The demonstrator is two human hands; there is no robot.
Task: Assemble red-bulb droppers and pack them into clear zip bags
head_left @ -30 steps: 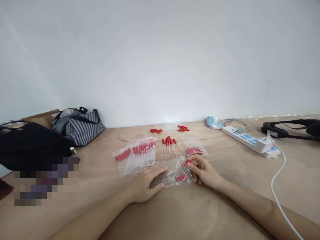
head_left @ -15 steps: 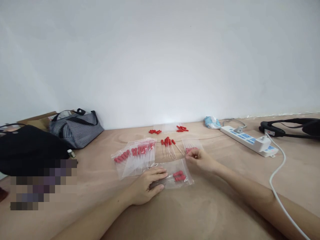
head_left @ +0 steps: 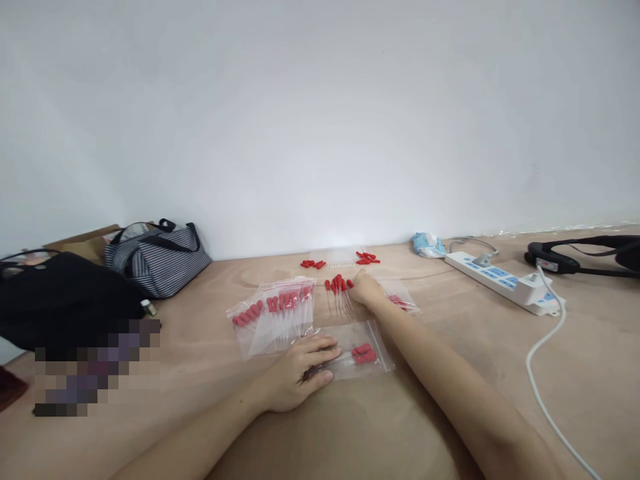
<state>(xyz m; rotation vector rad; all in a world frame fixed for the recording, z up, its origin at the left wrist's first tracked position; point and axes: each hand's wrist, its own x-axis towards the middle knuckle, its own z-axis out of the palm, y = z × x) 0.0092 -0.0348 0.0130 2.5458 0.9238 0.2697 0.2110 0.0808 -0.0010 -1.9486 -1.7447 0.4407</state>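
My left hand (head_left: 300, 373) rests on a clear zip bag (head_left: 340, 373) with its fingers apart and the thumb spread. Inside that bag lie a few droppers (head_left: 364, 353) with red bulbs, their stems running toward my palm. Farther out, my right hand (head_left: 366, 291) is at the right edge of a small pile of loose droppers (head_left: 339, 285). Its bent fingers meet the red bulb of the outermost dropper (head_left: 350, 284); the fingertips are partly hidden. Filled zip bags (head_left: 280, 307) overlap on the left, and another filled bag (head_left: 400, 301) is partly covered by my right forearm.
Two groups of red bulbs (head_left: 313, 264) and a clear bag lie near the wall. On the right are a power strip (head_left: 500, 280) with a white cable, a blue-and-white crumpled packet (head_left: 429, 245) and a black headset (head_left: 555, 259). A striped bag (head_left: 160, 263) and black bag (head_left: 65, 300) stand left.
My right hand has left the filled bag on the right and moved leftward and away from me to the loose droppers. My left hand stays on its bag.
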